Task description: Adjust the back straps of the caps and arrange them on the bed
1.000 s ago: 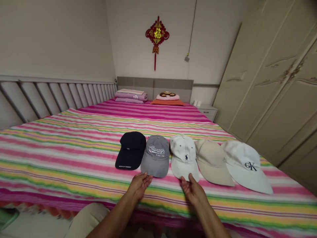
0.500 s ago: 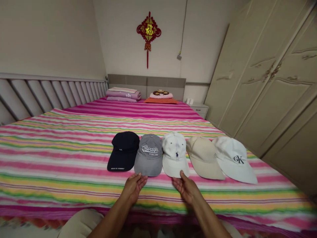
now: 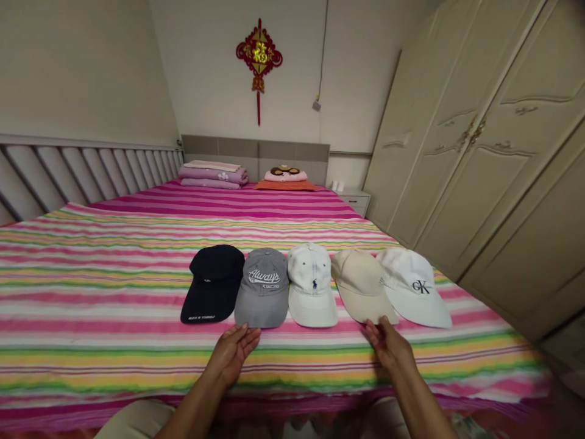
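Note:
Five baseball caps lie in a row on the striped bedspread (image 3: 109, 360), brims toward me. From left to right are a navy cap (image 3: 214, 280), a grey "Always" cap (image 3: 262, 283), a white cap with a navy polo logo (image 3: 311, 280), a beige cap (image 3: 359, 283) and a white "CK" cap (image 3: 414, 286). My left hand (image 3: 232, 353) lies open just below the grey cap's brim, holding nothing. My right hand (image 3: 388, 344) is open with empty fingers at the beige cap's brim edge. Whether those fingers touch the brim is hard to tell.
Folded lilac bedding (image 3: 213, 175) and an orange cushion (image 3: 284, 185) lie at the bed's far end, below a grey headboard (image 3: 256, 152). A slatted rail (image 3: 82, 174) runs along the left, and a cream wardrobe (image 3: 475, 140) stands along the right. My beige-clad knee (image 3: 134, 421) shows below.
My view has swung right, so the room and caps shift left in the picture. My right hand has moved from the white polo cap's brim to the beige cap's brim.

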Tool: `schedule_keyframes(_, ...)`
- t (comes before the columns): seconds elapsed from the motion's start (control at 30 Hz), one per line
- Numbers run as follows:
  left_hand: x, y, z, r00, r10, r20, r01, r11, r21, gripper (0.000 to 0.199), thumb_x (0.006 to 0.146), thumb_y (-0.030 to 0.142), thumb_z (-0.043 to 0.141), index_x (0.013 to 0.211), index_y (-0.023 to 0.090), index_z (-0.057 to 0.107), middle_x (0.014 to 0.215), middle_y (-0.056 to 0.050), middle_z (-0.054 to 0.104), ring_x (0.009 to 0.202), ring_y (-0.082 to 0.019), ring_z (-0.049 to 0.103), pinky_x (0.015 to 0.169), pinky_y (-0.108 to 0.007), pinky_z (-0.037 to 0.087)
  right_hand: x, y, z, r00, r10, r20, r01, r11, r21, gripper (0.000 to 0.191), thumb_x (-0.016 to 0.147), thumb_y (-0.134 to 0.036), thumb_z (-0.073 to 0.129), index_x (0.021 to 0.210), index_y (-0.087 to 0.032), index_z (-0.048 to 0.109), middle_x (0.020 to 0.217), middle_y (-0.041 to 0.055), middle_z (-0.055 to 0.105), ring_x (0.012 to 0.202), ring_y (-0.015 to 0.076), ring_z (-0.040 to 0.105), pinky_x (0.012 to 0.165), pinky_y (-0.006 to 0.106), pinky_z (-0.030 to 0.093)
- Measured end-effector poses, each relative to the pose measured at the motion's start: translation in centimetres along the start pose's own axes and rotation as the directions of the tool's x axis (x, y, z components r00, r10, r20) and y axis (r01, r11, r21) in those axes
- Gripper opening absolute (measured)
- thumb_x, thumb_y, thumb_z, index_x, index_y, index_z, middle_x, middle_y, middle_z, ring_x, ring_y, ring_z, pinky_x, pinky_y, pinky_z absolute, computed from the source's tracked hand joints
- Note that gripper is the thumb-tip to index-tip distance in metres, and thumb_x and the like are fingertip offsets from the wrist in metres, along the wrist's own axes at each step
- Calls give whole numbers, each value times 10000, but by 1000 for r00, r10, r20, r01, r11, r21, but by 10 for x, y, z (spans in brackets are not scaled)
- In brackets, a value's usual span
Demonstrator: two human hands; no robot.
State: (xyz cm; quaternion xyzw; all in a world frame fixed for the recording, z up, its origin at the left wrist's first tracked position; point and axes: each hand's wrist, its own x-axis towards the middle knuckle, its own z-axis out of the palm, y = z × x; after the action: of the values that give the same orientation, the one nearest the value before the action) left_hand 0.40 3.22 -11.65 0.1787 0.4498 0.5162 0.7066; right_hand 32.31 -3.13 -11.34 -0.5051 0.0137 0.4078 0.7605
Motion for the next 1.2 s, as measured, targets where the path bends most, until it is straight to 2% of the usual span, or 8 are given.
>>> schedule_keyframes(0.13, -1, 1, 1, 1000, 6, -12, -6, 1000, 4, 165, 751, 17, 497, 667, 141, 429, 597, -42, 609, 638, -171, 651, 637, -289, 523, 6, 1, 10, 998, 58, 32, -57, 998, -38, 163, 708, -90, 584, 787, -158, 458, 527, -27, 596, 438, 134, 599, 449, 231, 548)
schedule_keyframes(0.5, -1, 0, 0, 1000, 13, -4, -13, 999, 30, 142, 754, 28, 495, 669, 135, 452, 613, -66, 625, 661, -179, 652, 650, -289, 520, -1, 4, 16, 994, 68, 91, -54, 988, -148, 82, 764, -108, 542, 731, -141, 475, 487, -11, 596, 467, 118, 607, 520, 224, 551)
schedule_keyframes(0.63, -1, 1, 1, 1000, 8, -11, -8, 1000, 25, 149, 749, 21, 494, 660, 133, 455, 617, -75, 629, 671, -186, 654, 658, -291, 520, -3, -8, 1, 990, 87, 111, -57, 968, -244, 166, 667, -187, 663, 662, -101, 521, 439, 46, 588, 339, 162, 551, 308, 248, 473)
schedule_keyframes(0.73, -1, 1, 1, 1000, 10, -11, -10, 1000, 19, 151, 746, 9, 490, 662, 131, 458, 616, -69, 626, 674, -189, 654, 663, -297, 521, 3, -27, -21, 998, -55, 11, 56, 972, -229, 201, 665, -226, 665, 631, -117, 501, 372, -18, 525, 255, 103, 462, 226, 166, 357)
schedule_keyframes(0.83, -2, 1, 2, 1000, 14, -17, -13, 1000, 17, 152, 750, 5, 482, 667, 130, 458, 617, -59, 622, 668, -190, 655, 658, -303, 524, 17, -45, -40, 950, -246, -192, 219, 964, -150, 180, 756, -223, 573, 673, -166, 423, 397, -90, 490, 322, 65, 498, 345, 135, 448)
schedule_keyframes(0.9, -2, 1, 2, 1000, 17, -18, -17, 1000, 20, 151, 750, 5, 481, 666, 129, 460, 618, -55, 620, 665, -189, 655, 653, -302, 526, 28, -54, -45, 922, -277, -270, 257, 960, -109, 179, 791, -184, 525, 673, -173, 392, 423, -99, 475, 375, 58, 519, 427, 149, 491)
schedule_keyframes(1.07, -2, 1, 1, 1000, 18, -13, -18, 1000, 21, 155, 750, 8, 484, 658, 130, 457, 630, -59, 624, 676, -189, 655, 652, -297, 527, 54, -65, -41, 963, -144, -229, 135, 989, -54, 68, 834, -177, 486, 820, -115, 509, 654, -28, 559, 533, 84, 564, 509, 234, 511)
schedule_keyframes(1.2, -1, 1, 0, 1000, 23, -11, -22, 1000, 22, 154, 750, 6, 484, 664, 132, 458, 620, -55, 621, 666, -180, 654, 660, -298, 527, 70, -66, -34, 987, -49, -152, 42, 998, -51, 150, 848, -202, 474, 963, -118, 520, 810, 15, 571, 624, 101, 567, 524, 245, 500)
